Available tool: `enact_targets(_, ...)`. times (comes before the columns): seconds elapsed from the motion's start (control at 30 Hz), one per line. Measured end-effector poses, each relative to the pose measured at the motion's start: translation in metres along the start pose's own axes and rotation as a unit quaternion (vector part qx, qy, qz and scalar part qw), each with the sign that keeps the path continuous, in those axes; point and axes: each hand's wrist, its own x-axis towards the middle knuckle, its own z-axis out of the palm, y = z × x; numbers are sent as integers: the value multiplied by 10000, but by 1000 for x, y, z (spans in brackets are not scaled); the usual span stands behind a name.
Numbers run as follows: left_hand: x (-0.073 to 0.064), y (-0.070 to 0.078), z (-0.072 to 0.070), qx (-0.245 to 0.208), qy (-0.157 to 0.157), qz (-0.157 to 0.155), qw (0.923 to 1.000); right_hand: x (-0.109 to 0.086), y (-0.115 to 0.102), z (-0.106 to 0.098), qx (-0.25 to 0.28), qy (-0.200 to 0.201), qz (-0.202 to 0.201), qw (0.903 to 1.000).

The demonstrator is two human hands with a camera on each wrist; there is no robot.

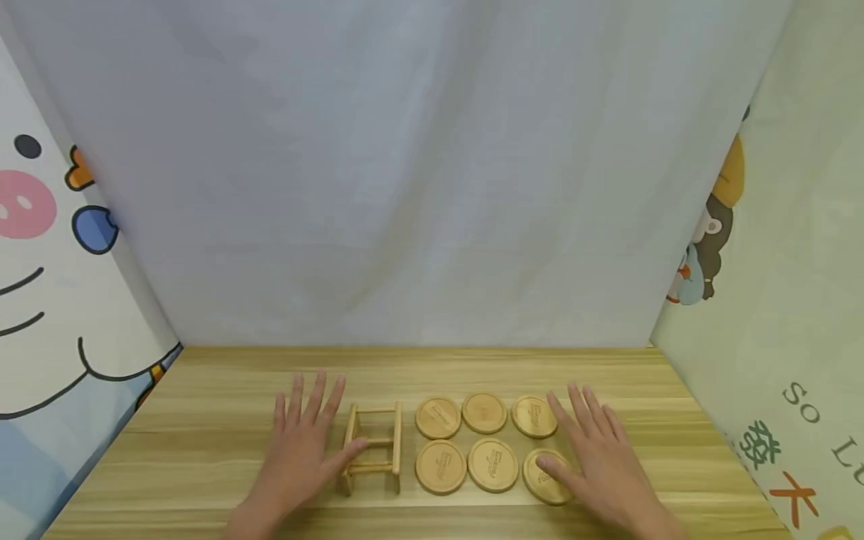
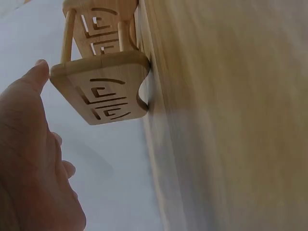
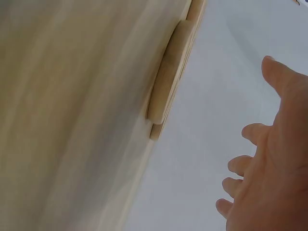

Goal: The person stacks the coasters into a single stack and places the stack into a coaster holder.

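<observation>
A small wooden rack [image 1: 397,450] with crossbars and cut-out patterned side panels [image 2: 106,91] stands on the table. Beside it, my left hand [image 1: 297,450] is spread with fingers straight; in the head view its thumb overlaps the rack, and whether it touches is unclear. Several round wooden coasters lie flat in two rows right of the rack, among them a front-left coaster [image 1: 441,466] and a back-middle coaster [image 1: 484,413]. My right hand [image 1: 604,465] is spread at the right end, its thumb over the front-right coaster [image 1: 548,487]. The right wrist view shows this hand [image 3: 274,159] raised above the tabletop, holding nothing.
The wood-grain tabletop [image 1: 236,390] ends at a pale hanging cloth [image 1: 405,187] at the back. A cartoon-printed sheet [image 1: 61,300] borders the left side, and a green printed sheet [image 1: 776,300] borders the right.
</observation>
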Motion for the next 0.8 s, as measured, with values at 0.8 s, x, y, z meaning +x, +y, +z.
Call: enact_targets(0.8, -6, 13, 26, -2617, -715, -712, 9599, -16, -8, 7, 963, -240, 267, 9947)
